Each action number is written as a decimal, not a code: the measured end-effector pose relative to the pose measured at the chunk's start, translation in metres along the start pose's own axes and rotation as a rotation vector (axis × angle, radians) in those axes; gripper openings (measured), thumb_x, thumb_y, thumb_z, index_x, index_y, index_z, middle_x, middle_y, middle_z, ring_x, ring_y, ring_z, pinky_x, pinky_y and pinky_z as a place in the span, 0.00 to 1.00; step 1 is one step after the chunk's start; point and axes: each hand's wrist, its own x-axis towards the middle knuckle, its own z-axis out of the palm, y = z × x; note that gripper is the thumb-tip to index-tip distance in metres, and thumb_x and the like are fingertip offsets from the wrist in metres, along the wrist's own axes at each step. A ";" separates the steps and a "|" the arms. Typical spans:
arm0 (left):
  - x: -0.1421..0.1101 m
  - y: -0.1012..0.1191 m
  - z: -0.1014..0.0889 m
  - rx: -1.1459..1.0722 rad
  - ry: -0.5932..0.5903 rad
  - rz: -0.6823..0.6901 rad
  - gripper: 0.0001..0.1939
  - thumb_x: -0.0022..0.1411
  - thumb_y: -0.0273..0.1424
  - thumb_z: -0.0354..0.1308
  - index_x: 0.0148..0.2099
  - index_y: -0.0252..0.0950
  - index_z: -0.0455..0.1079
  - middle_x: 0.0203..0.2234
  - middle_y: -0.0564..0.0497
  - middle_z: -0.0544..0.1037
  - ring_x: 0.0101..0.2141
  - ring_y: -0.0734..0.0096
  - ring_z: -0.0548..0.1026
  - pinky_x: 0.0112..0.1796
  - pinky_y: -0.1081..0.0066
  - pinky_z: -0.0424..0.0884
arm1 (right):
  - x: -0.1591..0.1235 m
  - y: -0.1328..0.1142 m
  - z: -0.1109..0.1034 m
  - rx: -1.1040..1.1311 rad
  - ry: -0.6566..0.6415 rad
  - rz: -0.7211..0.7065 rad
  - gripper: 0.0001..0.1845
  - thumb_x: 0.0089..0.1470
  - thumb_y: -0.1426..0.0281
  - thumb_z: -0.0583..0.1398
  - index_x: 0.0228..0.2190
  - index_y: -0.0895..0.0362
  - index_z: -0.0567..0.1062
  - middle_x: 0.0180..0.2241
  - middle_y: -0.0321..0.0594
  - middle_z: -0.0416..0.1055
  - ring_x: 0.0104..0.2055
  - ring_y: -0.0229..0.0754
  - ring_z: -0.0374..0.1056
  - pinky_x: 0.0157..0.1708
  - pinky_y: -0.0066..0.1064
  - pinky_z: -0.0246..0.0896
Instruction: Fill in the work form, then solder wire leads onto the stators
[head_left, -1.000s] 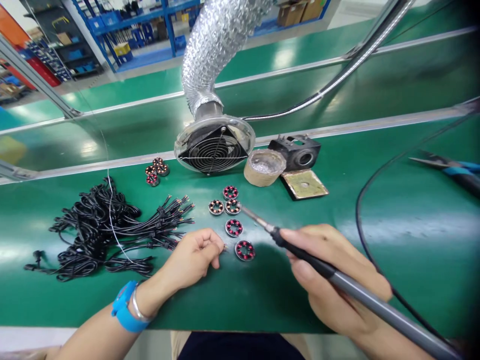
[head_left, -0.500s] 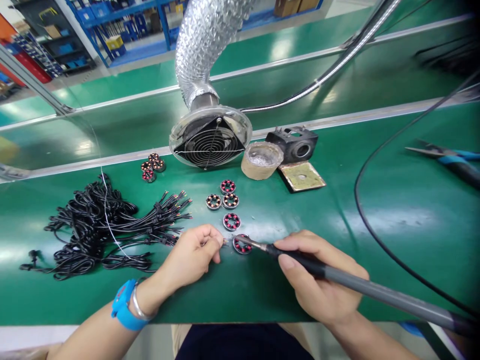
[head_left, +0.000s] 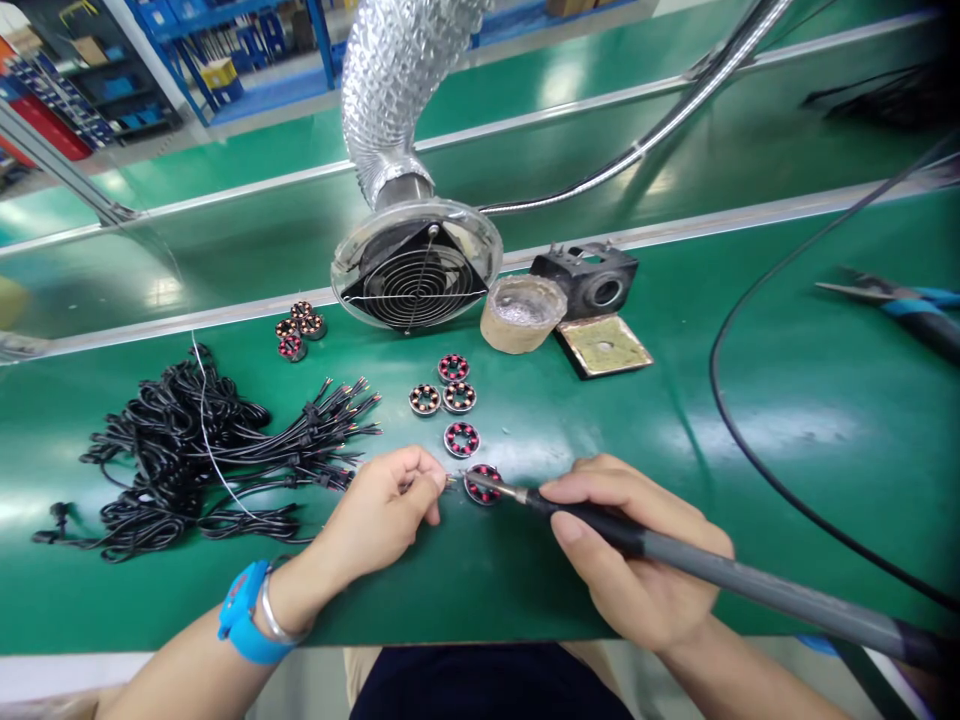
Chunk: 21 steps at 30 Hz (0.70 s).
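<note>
My right hand (head_left: pixel 637 560) is closed round a grey soldering iron (head_left: pixel 720 575); its metal tip rests on the nearest small round stator (head_left: pixel 482 485) with red windings. My left hand (head_left: pixel 386 515) is pinched on a thin wire end (head_left: pixel 448 482) held against the left side of that same stator. Several more stators (head_left: pixel 450 400) lie in a cluster just beyond it on the green mat (head_left: pixel 480 580). A pile of black wire leads (head_left: pixel 195 455) with stripped ends lies left of my left hand.
A fume fan (head_left: pixel 416 265) on a silver flexible duct stands behind the stators. Beside it sit a solder pot (head_left: pixel 523 312), a black iron stand (head_left: pixel 589 280) with sponge tray (head_left: pixel 604 347), three more stators (head_left: pixel 298 328) at the left, blue-handled pliers (head_left: pixel 900 300) far right, and the iron's black cable (head_left: pixel 742 440).
My right hand has brought the iron's tip down from near the far stators onto the nearest one. The left hand has kept its pinch beside it.
</note>
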 end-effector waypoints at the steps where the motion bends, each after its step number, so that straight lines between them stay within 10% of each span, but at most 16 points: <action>1: 0.000 0.000 0.000 0.002 0.002 0.001 0.10 0.65 0.36 0.51 0.33 0.36 0.64 0.19 0.58 0.70 0.16 0.82 0.60 0.19 0.79 0.54 | 0.000 0.000 0.000 0.002 -0.006 -0.001 0.08 0.50 0.77 0.59 0.35 0.57 0.74 0.25 0.36 0.68 0.24 0.37 0.65 0.23 0.31 0.59; 21: -0.001 0.002 -0.001 0.020 -0.004 0.001 0.09 0.66 0.34 0.50 0.34 0.37 0.64 0.20 0.59 0.71 0.17 0.83 0.61 0.18 0.80 0.55 | 0.001 -0.003 -0.004 -0.009 -0.024 0.000 0.07 0.51 0.77 0.58 0.33 0.57 0.73 0.24 0.36 0.68 0.25 0.36 0.64 0.24 0.30 0.59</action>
